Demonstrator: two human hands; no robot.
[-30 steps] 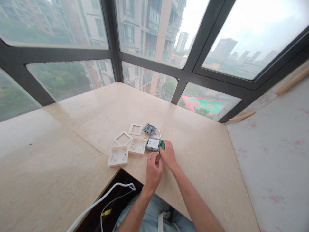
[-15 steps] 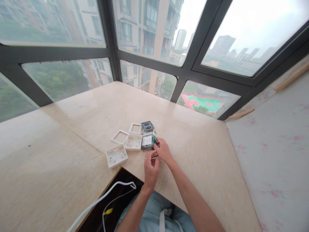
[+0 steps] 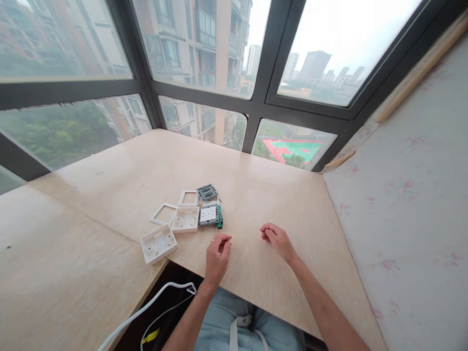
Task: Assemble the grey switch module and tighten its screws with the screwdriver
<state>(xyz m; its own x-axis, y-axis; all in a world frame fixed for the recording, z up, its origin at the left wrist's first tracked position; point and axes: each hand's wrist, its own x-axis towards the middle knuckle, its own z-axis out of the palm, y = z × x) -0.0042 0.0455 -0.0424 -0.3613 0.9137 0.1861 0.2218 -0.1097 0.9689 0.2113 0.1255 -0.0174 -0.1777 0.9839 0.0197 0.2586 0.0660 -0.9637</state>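
We've got wide open worktop (image 3: 300, 209) right of the screwdriver (image 3: 219, 223); left of it, switch parts (image 3: 208, 214) and white boxes (image 3: 159, 243) crowd things.

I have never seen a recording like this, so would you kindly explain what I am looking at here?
This is one picture from a camera worn on a person's head, looking down at their bare hands. The left hand and right hand are over the pale wooden table, fingers curled; whether either pinches anything small I cannot tell. Beyond the left hand lie two white plastic square boxes, two white square frames, two grey switch modules and a green-handled screwdriver.
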